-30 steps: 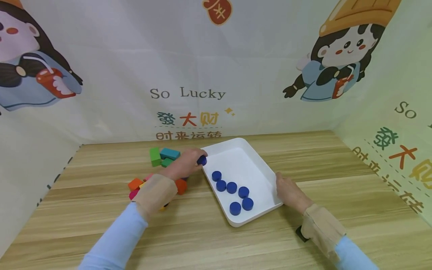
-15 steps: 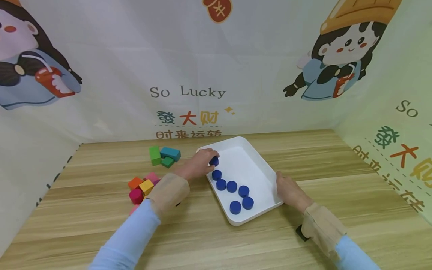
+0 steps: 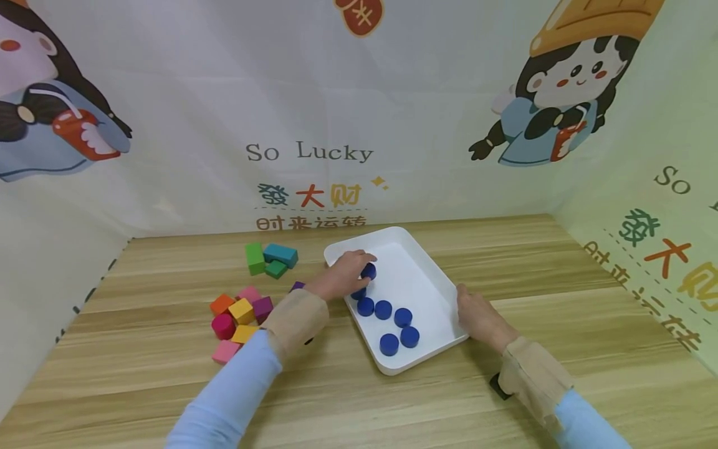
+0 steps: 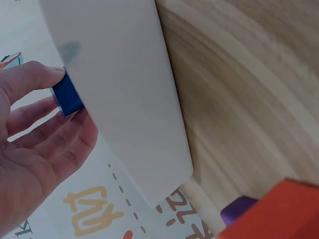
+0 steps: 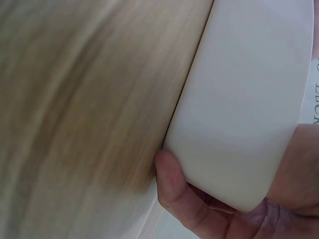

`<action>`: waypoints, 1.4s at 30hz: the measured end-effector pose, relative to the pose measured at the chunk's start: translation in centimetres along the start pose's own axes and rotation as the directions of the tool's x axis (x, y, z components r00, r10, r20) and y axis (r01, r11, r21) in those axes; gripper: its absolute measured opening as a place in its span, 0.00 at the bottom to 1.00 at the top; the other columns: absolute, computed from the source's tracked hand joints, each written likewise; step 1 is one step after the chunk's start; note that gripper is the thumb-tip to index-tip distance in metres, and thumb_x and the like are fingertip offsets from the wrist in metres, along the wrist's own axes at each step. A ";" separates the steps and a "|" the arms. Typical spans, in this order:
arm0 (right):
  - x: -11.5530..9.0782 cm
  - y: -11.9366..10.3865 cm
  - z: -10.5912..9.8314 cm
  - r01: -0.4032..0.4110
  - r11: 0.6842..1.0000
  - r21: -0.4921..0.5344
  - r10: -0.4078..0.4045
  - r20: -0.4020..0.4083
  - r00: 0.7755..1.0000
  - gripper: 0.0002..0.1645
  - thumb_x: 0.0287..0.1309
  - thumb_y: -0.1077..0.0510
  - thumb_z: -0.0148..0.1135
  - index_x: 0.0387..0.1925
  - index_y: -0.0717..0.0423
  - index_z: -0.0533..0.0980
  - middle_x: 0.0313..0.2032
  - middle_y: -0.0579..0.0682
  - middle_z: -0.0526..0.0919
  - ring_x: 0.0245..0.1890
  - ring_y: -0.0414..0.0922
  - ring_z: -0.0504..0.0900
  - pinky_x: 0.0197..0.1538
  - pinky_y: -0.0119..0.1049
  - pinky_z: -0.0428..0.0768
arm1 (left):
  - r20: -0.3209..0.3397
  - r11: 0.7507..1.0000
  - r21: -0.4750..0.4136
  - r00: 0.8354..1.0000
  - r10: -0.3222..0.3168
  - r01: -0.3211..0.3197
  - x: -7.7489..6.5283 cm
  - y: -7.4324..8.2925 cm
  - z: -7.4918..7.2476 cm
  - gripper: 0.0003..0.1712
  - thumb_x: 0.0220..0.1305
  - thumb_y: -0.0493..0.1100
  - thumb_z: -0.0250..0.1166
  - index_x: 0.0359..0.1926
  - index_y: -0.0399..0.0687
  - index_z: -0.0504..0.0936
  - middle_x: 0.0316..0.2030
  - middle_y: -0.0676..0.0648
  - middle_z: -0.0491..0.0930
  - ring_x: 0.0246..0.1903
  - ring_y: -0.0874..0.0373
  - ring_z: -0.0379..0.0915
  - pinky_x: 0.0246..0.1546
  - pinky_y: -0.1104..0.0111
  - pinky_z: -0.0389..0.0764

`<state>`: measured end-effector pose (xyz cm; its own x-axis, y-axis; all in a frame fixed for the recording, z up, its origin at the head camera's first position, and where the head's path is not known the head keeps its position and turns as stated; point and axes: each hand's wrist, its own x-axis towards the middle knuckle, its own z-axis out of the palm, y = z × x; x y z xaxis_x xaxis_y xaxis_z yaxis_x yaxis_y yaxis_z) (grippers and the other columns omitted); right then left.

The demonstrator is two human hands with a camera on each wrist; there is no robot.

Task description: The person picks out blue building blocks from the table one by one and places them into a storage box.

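My left hand (image 3: 343, 275) reaches over the left wall of a white tray (image 3: 417, 277). Between thumb and fingers it pinches a blue round block (image 3: 368, 272), whose side (image 4: 67, 93) shows past the tray wall in the left wrist view. Several more blue round blocks lie in the tray, one of them (image 3: 402, 317) near its middle and another (image 3: 359, 294) partly hidden by the left hand. At the tray's right side, my right hand (image 3: 483, 319) grips the wall by the corner. In the right wrist view, the thumb (image 5: 172, 177) presses the outside of that corner.
Left of the tray sits a loose pile of pink, orange, purple and yellow blocks (image 3: 242, 310). Behind it lie a light green block (image 3: 255, 259), a blue-teal block (image 3: 281, 255) and a dark green block (image 3: 276, 269). A printed cloth (image 3: 421, 137) hangs along the table's back edge.
My left hand has carried the blue round block rightward from the tray's left rim to inside the tray, uncovering the coloured pile. The right hand keeps its grip on the tray.
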<state>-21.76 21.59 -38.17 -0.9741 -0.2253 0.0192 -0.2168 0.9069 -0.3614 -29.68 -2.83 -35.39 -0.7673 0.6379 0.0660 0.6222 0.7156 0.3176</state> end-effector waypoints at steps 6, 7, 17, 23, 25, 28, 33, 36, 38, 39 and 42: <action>-0.1 -0.1 -0.1 0.014 1.000 -0.014 -0.014 -0.017 1.000 0.17 0.50 0.77 0.44 0.44 0.81 0.59 0.15 0.58 0.70 0.11 0.42 0.66 0.13 0.32 0.69 | 0.001 1.000 0.007 1.000 0.013 -0.013 0.5 0.3 0.3 0.20 0.56 0.35 0.59 0.50 0.28 0.72 0.46 0.33 0.76 0.45 0.46 0.71 0.51 0.57 0.74; -0.1 -0.1 -0.1 0.012 1.000 -0.016 -0.013 -0.018 1.000 0.17 0.51 0.77 0.44 0.44 0.81 0.58 0.15 0.58 0.70 0.11 0.42 0.66 0.13 0.32 0.69 | 0.002 1.000 0.009 1.000 0.018 -0.018 0.6 0.4 0.3 0.20 0.56 0.35 0.59 0.49 0.28 0.72 0.45 0.33 0.76 0.44 0.46 0.71 0.50 0.57 0.74; -0.1 0.0 0.0 0.033 0.999 -0.020 -0.034 -0.040 0.999 0.12 0.50 0.77 0.44 0.39 0.78 0.60 0.14 0.57 0.69 0.11 0.43 0.66 0.13 0.33 0.68 | 0.043 0.999 0.038 0.999 0.018 -0.019 1.4 0.9 1.0 0.18 0.56 0.37 0.59 0.46 0.29 0.74 0.41 0.35 0.78 0.39 0.50 0.72 0.46 0.59 0.75; -0.1 0.0 0.0 0.035 0.999 -0.020 -0.035 -0.037 0.999 0.11 0.50 0.77 0.45 0.38 0.77 0.60 0.14 0.57 0.69 0.11 0.42 0.66 0.12 0.32 0.68 | 0.102 0.997 0.082 0.995 -0.005 -0.003 1.6 0.9 1.5 0.18 0.57 0.37 0.59 0.48 0.31 0.75 0.43 0.37 0.79 0.39 0.52 0.72 0.46 0.61 0.75; -0.1 0.0 0.0 0.036 0.999 -0.022 -0.037 -0.039 0.999 0.11 0.50 0.77 0.45 0.38 0.76 0.60 0.14 0.57 0.69 0.11 0.42 0.66 0.12 0.32 0.69 | 0.113 0.996 0.084 0.994 -0.008 -0.001 1.7 0.9 1.5 0.18 0.57 0.36 0.59 0.49 0.32 0.74 0.45 0.37 0.79 0.42 0.52 0.72 0.49 0.61 0.74; -0.1 0.0 0.1 0.042 0.999 -0.018 -0.043 -0.041 0.998 0.11 0.50 0.78 0.46 0.37 0.76 0.60 0.14 0.57 0.70 0.11 0.43 0.67 0.12 0.33 0.69 | 0.121 0.996 0.087 0.993 -0.010 -0.001 1.7 0.9 1.7 0.18 0.56 0.34 0.59 0.49 0.33 0.74 0.46 0.37 0.79 0.43 0.52 0.72 0.49 0.61 0.74; -0.1 0.1 0.1 0.039 0.999 0.003 -0.039 -0.030 0.999 0.10 0.50 0.77 0.45 0.38 0.76 0.60 0.15 0.57 0.70 0.12 0.42 0.67 0.13 0.32 0.69 | 0.140 0.996 0.092 0.990 -0.014 0.001 1.9 1.0 1.9 0.16 0.55 0.33 0.59 0.46 0.33 0.76 0.40 0.39 0.79 0.37 0.54 0.69 0.44 0.61 0.75; -0.1 0.1 0.1 0.037 0.999 0.008 -0.037 -0.025 0.999 0.10 0.51 0.77 0.44 0.38 0.76 0.60 0.15 0.57 0.70 0.12 0.42 0.67 0.13 0.32 0.69 | 0.150 0.995 0.097 0.989 -0.015 0.000 2.0 1.1 2.0 0.14 0.55 0.33 0.60 0.43 0.33 0.77 0.36 0.41 0.79 0.34 0.54 0.68 0.41 0.62 0.75; -0.1 0.1 0.1 0.038 0.999 0.003 -0.038 -0.028 0.999 0.11 0.51 0.77 0.44 0.38 0.77 0.60 0.15 0.58 0.70 0.12 0.42 0.67 0.13 0.32 0.69 | 0.146 0.994 0.107 0.989 -0.014 -0.002 2.0 1.1 2.2 0.13 0.54 0.34 0.60 0.42 0.34 0.77 0.34 0.42 0.78 0.33 0.55 0.68 0.40 0.62 0.75; -0.1 0.1 0.1 0.038 0.999 0.000 -0.038 -0.028 0.999 0.11 0.51 0.77 0.44 0.39 0.77 0.60 0.15 0.58 0.70 0.12 0.42 0.67 0.13 0.32 0.69 | 0.145 0.994 0.111 0.989 -0.013 -0.003 2.0 1.1 2.2 0.12 0.54 0.34 0.60 0.41 0.34 0.77 0.33 0.42 0.78 0.33 0.55 0.68 0.39 0.62 0.75; -0.2 0.1 0.1 0.042 0.999 -0.013 -0.042 -0.033 0.999 0.13 0.50 0.77 0.44 0.40 0.78 0.59 0.15 0.59 0.71 0.11 0.43 0.67 0.13 0.33 0.70 | 0.143 0.991 0.132 0.990 -0.015 -0.004 2.0 1.2 2.2 0.10 0.54 0.35 0.61 0.38 0.35 0.77 0.31 0.43 0.76 0.32 0.55 0.67 0.37 0.62 0.75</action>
<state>-21.62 21.66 -38.29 -0.9657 -0.2513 0.0652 -0.2580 0.9011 -0.3486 -30.12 -0.04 -36.95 -0.7466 0.6610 -0.0747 0.6401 0.7444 0.1900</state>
